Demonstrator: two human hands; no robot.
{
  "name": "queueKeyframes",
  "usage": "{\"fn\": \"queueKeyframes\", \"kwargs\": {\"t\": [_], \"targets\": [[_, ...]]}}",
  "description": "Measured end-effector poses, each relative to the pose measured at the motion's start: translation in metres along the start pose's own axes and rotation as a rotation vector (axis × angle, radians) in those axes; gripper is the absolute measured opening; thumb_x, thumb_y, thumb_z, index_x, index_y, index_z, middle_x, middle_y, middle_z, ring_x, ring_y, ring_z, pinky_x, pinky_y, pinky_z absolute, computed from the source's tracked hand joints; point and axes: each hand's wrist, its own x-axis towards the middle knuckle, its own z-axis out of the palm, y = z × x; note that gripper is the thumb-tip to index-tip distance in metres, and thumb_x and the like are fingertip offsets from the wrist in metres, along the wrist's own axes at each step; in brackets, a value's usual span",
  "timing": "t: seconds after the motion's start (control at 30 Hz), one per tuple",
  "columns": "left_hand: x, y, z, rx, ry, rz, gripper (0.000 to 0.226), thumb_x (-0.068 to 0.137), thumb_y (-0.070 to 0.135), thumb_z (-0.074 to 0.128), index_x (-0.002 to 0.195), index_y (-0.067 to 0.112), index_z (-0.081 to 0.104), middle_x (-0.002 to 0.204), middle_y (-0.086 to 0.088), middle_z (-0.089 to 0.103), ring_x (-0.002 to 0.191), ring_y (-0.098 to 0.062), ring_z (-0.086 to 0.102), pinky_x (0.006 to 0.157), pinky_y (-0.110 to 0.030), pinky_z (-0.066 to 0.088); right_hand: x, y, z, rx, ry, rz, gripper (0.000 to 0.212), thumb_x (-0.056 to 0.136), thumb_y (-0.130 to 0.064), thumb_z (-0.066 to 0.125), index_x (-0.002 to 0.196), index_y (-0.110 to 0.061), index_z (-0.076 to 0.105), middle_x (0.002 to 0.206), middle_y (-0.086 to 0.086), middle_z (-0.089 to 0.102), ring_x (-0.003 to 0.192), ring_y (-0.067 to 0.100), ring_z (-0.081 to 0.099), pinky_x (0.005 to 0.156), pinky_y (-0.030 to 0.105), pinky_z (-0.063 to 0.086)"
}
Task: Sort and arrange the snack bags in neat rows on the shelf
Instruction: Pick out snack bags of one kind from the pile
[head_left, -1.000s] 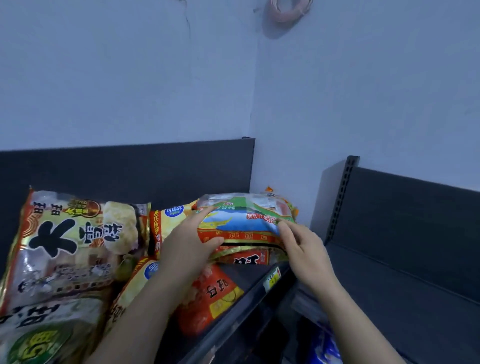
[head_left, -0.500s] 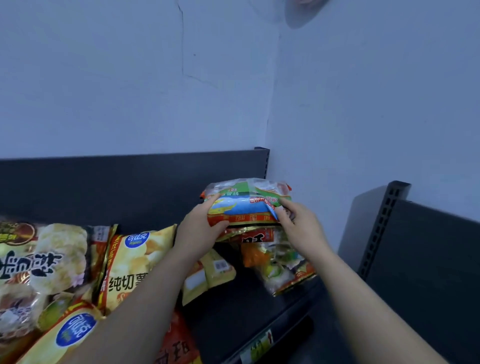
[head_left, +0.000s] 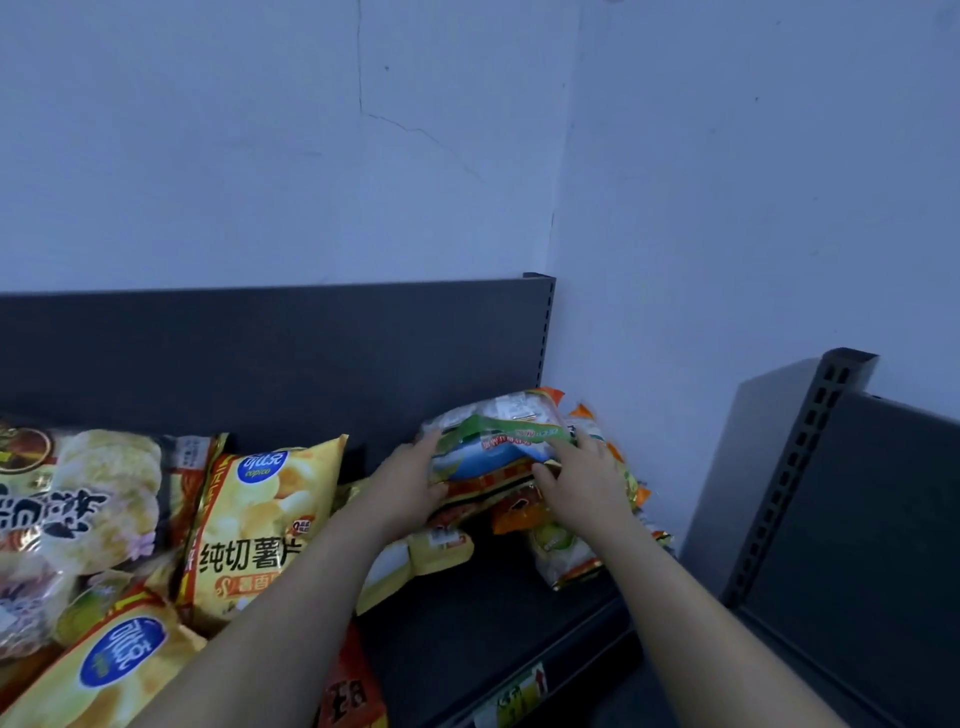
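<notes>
The wall (head_left: 260, 156) is pale blue-grey, marked by a thin dark crack line. The shelf (head_left: 467, 623) is dark grey all over; its post (head_left: 545, 332) carries a row of black slots. The right unit (head_left: 883, 519) is the same dark grey, with black slots too. The top bag (head_left: 498, 441), far right, is clear-white with a green band, a blue patch and a red-orange strip. The chip bag (head_left: 260, 519) is yellow with a blue oval, black characters and a red edge stripe. The near bag (head_left: 119, 665) is the same yellow with a blue oval. The left bag (head_left: 78, 509) shows pale crackers and black characters. The tag (head_left: 514, 696) is yellow-green with a red mark.
</notes>
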Motion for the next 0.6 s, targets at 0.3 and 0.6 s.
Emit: {"fn": "queueKeyframes", "kwargs": {"t": [0.3,0.6], "targets": [[-0.087,-0.056,-0.020,0.259,0.332,-0.260,0.111,0.073,0.066,0.068,0.153,0.018,0.009,0.159,-0.015,0.014,0.147,-0.034,0.010,0.119,-0.041,0.016,-0.071,-0.033,0.018,0.477,0.088,-0.023,0.020,0.089,-0.036,0.063,0.102,-0.022,0.066,0.099,-0.006,0.063,0.094,0.013,0.059,0.079,0.030,0.051],[-0.098,-0.075,-0.013,0.227,0.173,-0.515,0.133,0.062,0.067,0.076,0.147,0.043,-0.024,0.159,-0.009,-0.022,0.146,-0.043,-0.011,0.111,-0.066,0.021,-0.078,-0.051,0.087,0.567,-0.314,0.193,0.063,0.095,-0.036,0.057,0.147,-0.009,0.034,0.146,0.009,0.043,0.131,0.025,0.043,0.098,0.033,0.041]]}}
